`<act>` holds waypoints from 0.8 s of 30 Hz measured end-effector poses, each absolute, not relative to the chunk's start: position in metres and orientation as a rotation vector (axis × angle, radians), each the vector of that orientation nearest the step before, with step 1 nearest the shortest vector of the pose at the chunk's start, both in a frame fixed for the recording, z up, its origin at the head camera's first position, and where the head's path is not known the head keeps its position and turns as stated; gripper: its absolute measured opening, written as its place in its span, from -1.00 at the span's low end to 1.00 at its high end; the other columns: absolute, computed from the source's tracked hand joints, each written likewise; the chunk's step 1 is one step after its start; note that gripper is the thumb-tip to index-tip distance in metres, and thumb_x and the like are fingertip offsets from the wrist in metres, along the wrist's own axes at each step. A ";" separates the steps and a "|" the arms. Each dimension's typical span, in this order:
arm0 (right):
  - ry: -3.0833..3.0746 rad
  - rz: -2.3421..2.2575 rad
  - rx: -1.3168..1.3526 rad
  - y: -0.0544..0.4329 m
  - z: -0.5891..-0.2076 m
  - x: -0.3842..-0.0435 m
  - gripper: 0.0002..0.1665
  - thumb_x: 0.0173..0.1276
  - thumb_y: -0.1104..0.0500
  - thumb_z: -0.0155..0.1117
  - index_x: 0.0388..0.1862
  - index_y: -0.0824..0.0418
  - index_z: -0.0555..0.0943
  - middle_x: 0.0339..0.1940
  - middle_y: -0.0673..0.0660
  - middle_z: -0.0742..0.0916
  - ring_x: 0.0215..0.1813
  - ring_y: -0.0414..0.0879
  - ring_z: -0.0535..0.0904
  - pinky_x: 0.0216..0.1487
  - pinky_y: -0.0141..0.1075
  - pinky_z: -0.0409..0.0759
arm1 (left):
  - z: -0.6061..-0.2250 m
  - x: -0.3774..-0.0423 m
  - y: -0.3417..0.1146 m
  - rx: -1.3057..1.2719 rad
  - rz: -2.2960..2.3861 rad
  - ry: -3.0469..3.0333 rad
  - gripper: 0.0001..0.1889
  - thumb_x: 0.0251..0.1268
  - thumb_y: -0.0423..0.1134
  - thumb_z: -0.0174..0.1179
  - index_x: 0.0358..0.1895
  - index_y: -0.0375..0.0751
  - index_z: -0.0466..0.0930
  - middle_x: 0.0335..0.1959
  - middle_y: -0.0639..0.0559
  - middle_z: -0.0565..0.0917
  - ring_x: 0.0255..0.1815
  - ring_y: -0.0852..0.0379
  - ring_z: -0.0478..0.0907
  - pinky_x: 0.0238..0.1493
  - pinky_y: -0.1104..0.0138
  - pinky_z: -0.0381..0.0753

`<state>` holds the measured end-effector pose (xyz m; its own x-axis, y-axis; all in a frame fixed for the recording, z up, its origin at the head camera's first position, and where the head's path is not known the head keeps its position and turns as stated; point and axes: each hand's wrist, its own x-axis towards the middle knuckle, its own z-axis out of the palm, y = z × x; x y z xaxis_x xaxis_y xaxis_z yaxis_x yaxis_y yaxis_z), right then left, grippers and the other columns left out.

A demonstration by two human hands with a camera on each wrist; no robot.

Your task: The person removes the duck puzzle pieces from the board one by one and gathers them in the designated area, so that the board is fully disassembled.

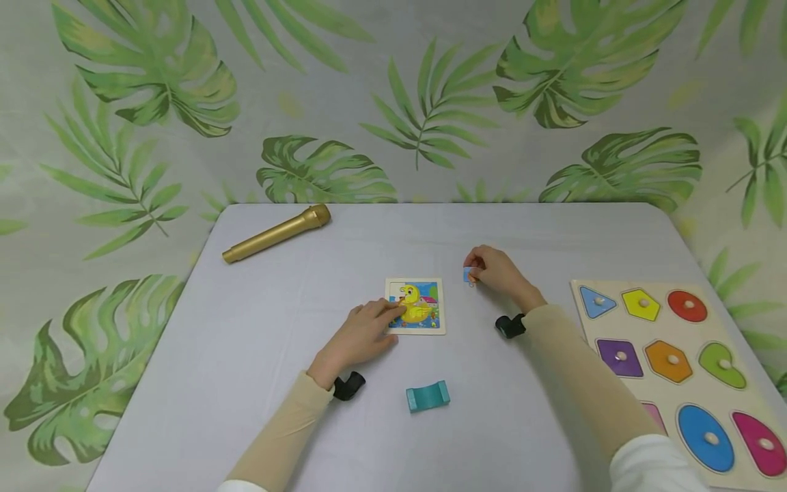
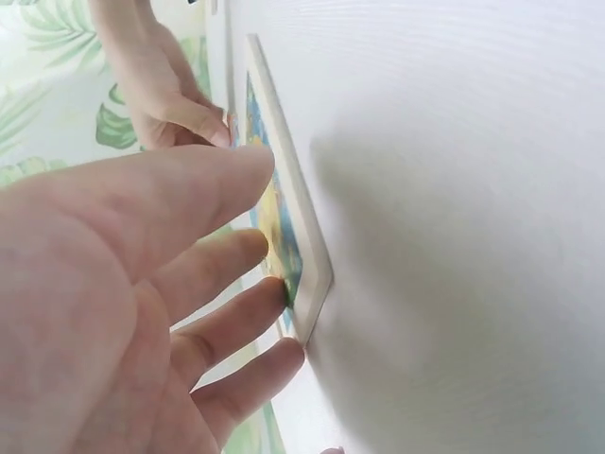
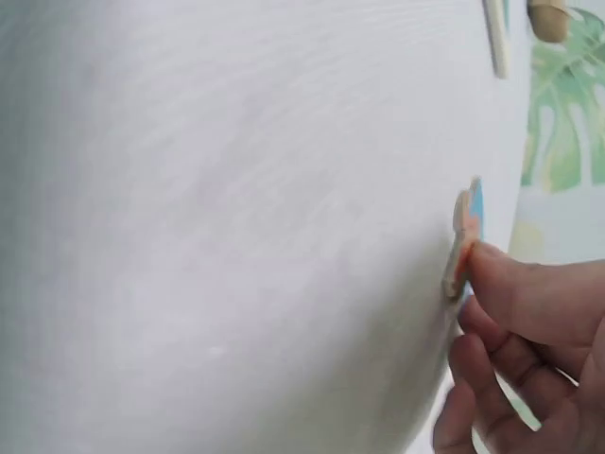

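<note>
The duck puzzle (image 1: 419, 315) lay flat near the middle of the white table (image 1: 246, 383). The left hand (image 1: 363, 333) rested at its eight o'clock, fingers spread and extended, touching the puzzle and hiding part of its left edge. At two o'clock, beyond the wooden frame (image 1: 443, 307), the right hand (image 1: 498, 271) pinched a small puzzle piece (image 1: 468, 274) between thumb and fingers, partly covering it. A teal block (image 1: 428, 397) lay at six o'clock, a gold microphone (image 1: 277, 234) at ten; between three and four, the right sleeve (image 1: 578, 376) overlapped a knobbed shape board (image 1: 639, 324).
</note>
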<state>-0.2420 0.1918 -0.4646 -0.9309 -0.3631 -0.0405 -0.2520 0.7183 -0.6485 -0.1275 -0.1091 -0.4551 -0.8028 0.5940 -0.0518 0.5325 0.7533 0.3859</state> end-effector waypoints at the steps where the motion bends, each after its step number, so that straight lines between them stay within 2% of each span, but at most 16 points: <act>1: 2.770 -0.993 -0.502 0.192 -0.465 -0.242 -0.91 0.28 0.44 0.18 -0.25 0.35 0.58 -0.34 0.18 0.57 -0.26 0.05 0.45 -0.17 -0.13 0.43 | -0.455 -0.128 -0.109 0.904 0.524 2.780 -0.44 0.37 -0.13 0.16 0.39 -0.17 0.33 0.27 -0.11 0.39 0.29 -0.06 0.29 0.25 -0.13 0.22; 5: 2.806 -0.993 -0.503 0.189 -0.467 -0.240 -0.89 0.27 0.43 0.20 -0.23 0.34 0.57 -0.34 0.18 0.55 -0.26 0.04 0.43 -0.20 -0.15 0.41 | -0.456 -0.128 -0.107 0.899 0.517 2.766 -0.47 0.38 -0.14 0.15 0.38 -0.14 0.34 0.25 -0.12 0.36 0.27 -0.06 0.26 0.24 -0.11 0.19; 11: 2.745 -1.125 -0.633 0.166 -0.465 -0.230 -0.78 0.27 0.45 0.16 -0.11 0.35 0.58 -0.29 0.17 0.57 -0.24 0.02 0.45 -0.19 -0.17 0.44 | -0.454 -0.129 -0.101 0.898 0.511 2.738 -0.50 0.40 -0.16 0.13 0.35 -0.22 0.36 0.35 -0.12 0.27 0.38 -0.10 0.13 0.31 -0.15 0.02; 16: 2.554 -1.127 -0.792 0.136 -0.457 -0.223 -0.68 0.21 0.45 0.21 -0.02 0.33 0.59 -0.19 0.18 0.60 -0.15 0.04 0.47 -0.08 -0.13 0.46 | -0.454 -0.131 -0.098 0.915 0.471 2.749 -0.49 0.40 -0.16 0.13 0.34 -0.26 0.36 0.40 -0.07 0.27 0.40 -0.03 0.15 0.28 -0.05 0.13; 24: 2.532 -0.823 -0.895 0.107 -0.453 -0.221 -0.60 0.22 0.32 0.34 0.07 0.17 0.62 -0.08 0.17 0.51 -0.07 0.04 0.42 0.03 -0.12 0.43 | -0.457 -0.134 -0.096 0.960 0.481 2.757 -0.49 0.37 -0.19 0.16 0.32 -0.31 0.38 0.39 -0.08 0.30 0.35 -0.04 0.22 0.28 0.08 0.28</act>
<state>-0.2207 0.1072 -0.4533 -0.7476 -0.6545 -0.1128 -0.4631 0.6355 -0.6177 -0.1339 -0.0963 -0.4568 -0.7745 0.6292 -0.0649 0.5701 0.7388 0.3593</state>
